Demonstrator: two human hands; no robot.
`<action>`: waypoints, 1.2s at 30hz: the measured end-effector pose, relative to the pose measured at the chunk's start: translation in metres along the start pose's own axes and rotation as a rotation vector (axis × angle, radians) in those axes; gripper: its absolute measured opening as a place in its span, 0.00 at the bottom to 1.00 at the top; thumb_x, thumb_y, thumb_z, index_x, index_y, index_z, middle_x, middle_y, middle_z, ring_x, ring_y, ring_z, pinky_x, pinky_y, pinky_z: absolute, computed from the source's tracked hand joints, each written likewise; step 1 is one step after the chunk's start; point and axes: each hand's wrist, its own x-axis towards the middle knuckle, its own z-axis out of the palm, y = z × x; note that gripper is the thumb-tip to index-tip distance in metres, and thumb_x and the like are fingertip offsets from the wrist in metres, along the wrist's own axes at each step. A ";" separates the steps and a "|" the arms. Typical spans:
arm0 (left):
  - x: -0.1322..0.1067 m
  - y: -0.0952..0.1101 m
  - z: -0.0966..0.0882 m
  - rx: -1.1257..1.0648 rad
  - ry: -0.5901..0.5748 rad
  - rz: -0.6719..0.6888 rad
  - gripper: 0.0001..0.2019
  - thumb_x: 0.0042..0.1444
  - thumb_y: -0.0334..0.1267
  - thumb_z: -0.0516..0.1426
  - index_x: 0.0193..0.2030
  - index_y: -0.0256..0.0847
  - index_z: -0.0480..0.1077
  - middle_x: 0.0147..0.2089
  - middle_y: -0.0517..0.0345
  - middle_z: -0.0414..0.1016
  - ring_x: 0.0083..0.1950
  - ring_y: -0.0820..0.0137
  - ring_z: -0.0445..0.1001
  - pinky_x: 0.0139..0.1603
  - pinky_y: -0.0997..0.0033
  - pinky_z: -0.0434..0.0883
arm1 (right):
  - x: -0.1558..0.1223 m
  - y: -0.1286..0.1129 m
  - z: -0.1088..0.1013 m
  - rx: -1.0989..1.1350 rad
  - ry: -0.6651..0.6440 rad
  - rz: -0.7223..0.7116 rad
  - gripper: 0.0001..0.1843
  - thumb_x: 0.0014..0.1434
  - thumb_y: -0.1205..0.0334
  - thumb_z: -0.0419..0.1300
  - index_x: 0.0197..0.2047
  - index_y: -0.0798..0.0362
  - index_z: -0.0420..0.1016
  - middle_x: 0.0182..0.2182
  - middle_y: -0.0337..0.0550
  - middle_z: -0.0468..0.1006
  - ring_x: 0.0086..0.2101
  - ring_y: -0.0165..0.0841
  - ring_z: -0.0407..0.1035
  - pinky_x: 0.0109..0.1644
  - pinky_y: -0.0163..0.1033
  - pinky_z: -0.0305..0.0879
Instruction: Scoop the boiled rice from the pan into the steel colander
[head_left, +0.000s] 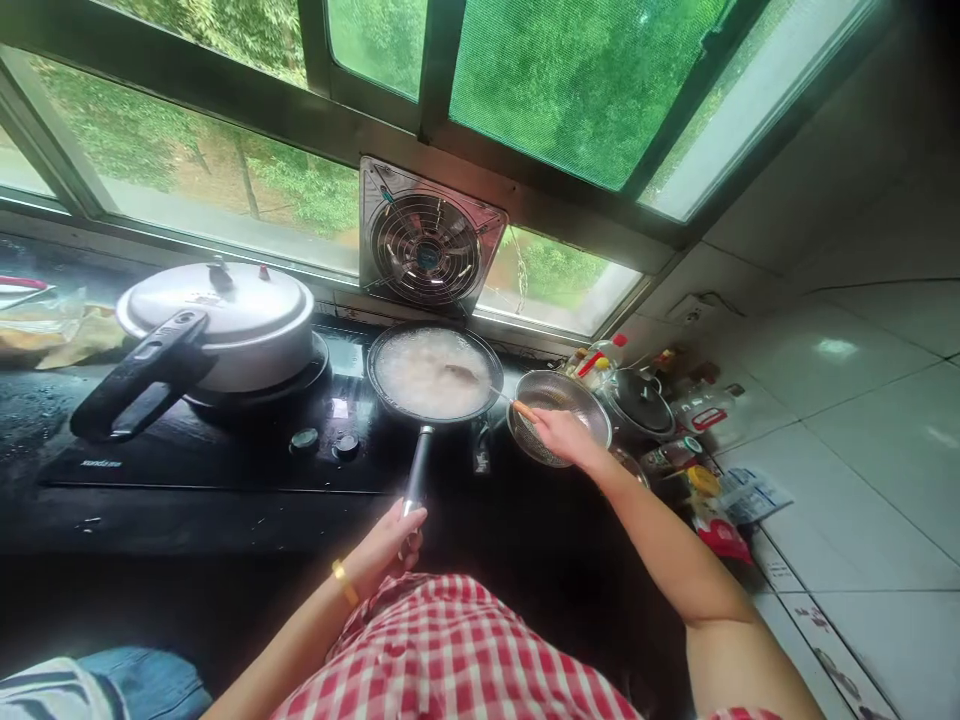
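A black frying pan [433, 373] full of white foaming liquid sits on the right burner of the black stove [225, 460]. My left hand [390, 545] is closed round the end of the pan's handle [416, 470]. My right hand [562, 435] grips the wooden handle of a spoon [480, 385] whose bowl dips into the pan. Under that hand lies a wire mesh strainer [559, 410] to the right of the pan.
A silver pressure cooker [217, 320] with a long black handle stands on the left burner. An exhaust fan [427, 240] is set in the window. Pots, bottles and packets [675, 430] crowd the counter's right end by the tiled wall.
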 end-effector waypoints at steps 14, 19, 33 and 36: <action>-0.004 0.002 0.004 -0.008 0.056 -0.029 0.28 0.44 0.61 0.57 0.43 0.45 0.53 0.21 0.70 0.58 0.16 0.81 0.57 0.16 0.83 0.41 | 0.026 0.017 0.015 0.306 0.164 0.025 0.16 0.61 0.60 0.45 0.39 0.52 0.73 0.28 0.40 0.73 0.28 0.31 0.66 0.30 0.31 0.53; -0.004 0.002 0.005 -0.016 0.060 -0.012 0.30 0.43 0.61 0.57 0.46 0.45 0.54 0.22 0.70 0.59 0.16 0.81 0.57 0.16 0.83 0.42 | 0.034 0.018 0.029 0.652 0.033 0.156 0.14 0.60 0.57 0.49 0.37 0.54 0.72 0.20 0.35 0.66 0.18 0.25 0.60 0.21 0.29 0.51; -0.006 0.005 0.007 -0.012 0.060 -0.008 0.30 0.43 0.61 0.57 0.46 0.44 0.54 0.21 0.70 0.58 0.16 0.81 0.56 0.16 0.84 0.40 | 0.008 -0.003 0.024 1.442 -0.500 0.335 0.11 0.61 0.65 0.51 0.47 0.57 0.68 0.18 0.35 0.66 0.12 0.19 0.55 0.10 0.21 0.46; -0.005 0.004 0.007 -0.008 0.062 -0.008 0.28 0.45 0.60 0.57 0.44 0.44 0.54 0.21 0.70 0.58 0.16 0.81 0.56 0.16 0.83 0.41 | 0.009 -0.012 0.024 1.539 -0.581 0.345 0.11 0.62 0.66 0.50 0.46 0.58 0.67 0.18 0.35 0.66 0.11 0.18 0.54 0.10 0.20 0.44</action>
